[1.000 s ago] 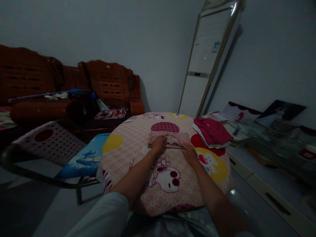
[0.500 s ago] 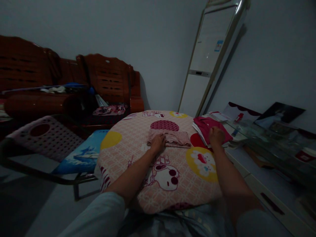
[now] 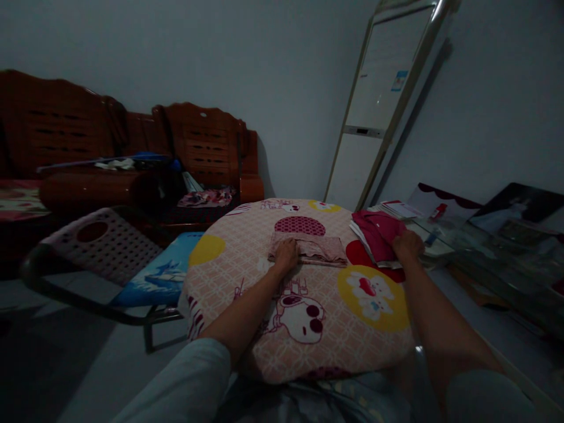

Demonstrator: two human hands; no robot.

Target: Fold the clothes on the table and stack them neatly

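A folded pale pink cloth (image 3: 324,249) lies on the round table, wider than it is deep. My left hand (image 3: 287,254) is on its left end, fingers curled over the fabric. At the table's right edge a folded crimson garment (image 3: 374,226) rests on white material (image 3: 365,239), whose edge shows along its left side. My right hand (image 3: 409,243) grips the garment's right side with bent fingers, and the fabric bunches there. The fingertips of both hands are partly hidden.
A patterned cloth (image 3: 304,329) covers the table. To the left stands a chair with a blue cushion (image 3: 161,273); behind it is a wooden sofa (image 3: 202,147) with clothes. A glass-topped cabinet (image 3: 467,247) with papers is at the right, a tall white air conditioner (image 3: 359,129) at the back.
My right hand has moved right, from the front of the crimson garment to its right side, where the fabric is now drawn up. My left hand stays on the pink cloth. The view has turned slightly left.
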